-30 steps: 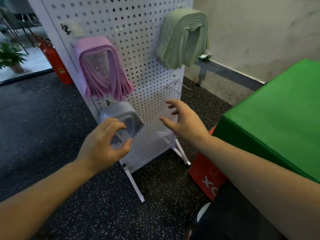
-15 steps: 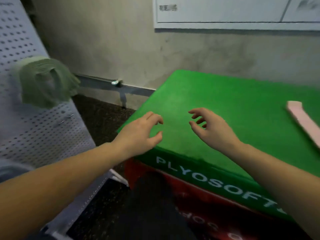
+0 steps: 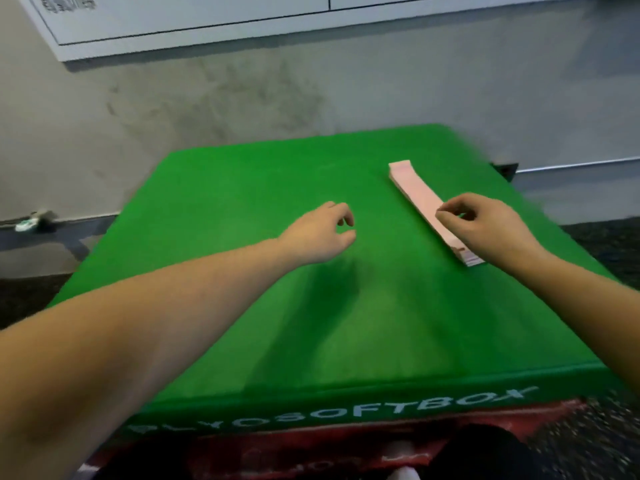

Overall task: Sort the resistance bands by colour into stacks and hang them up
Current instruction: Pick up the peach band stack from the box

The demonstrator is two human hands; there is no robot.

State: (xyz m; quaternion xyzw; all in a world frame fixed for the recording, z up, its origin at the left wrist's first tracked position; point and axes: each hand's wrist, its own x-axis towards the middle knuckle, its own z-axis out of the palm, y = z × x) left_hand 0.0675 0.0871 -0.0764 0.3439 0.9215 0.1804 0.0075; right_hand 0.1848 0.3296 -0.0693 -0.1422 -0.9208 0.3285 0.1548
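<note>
A flat stack of pale pink resistance bands [image 3: 417,194] lies on the right half of the green soft box [image 3: 263,306], running from back left to front right. My right hand [image 3: 485,226] hovers over the near part of the stack with fingers loosely curled; whether it touches the bands is unclear. My left hand [image 3: 320,233] hangs over the middle of the box top, fingers loosely curled, holding nothing. The pegboard with the hung bands is out of view.
The green box sits on a red box [image 3: 311,455] against a grey wall [image 3: 242,98]. A white panel [image 3: 207,19] hangs high on the wall. Dark speckled floor [image 3: 20,296] shows left and right of the box.
My view swung right from the pegboard to the green box. Both hands moved over the box top, the right one reaching the pink stack.
</note>
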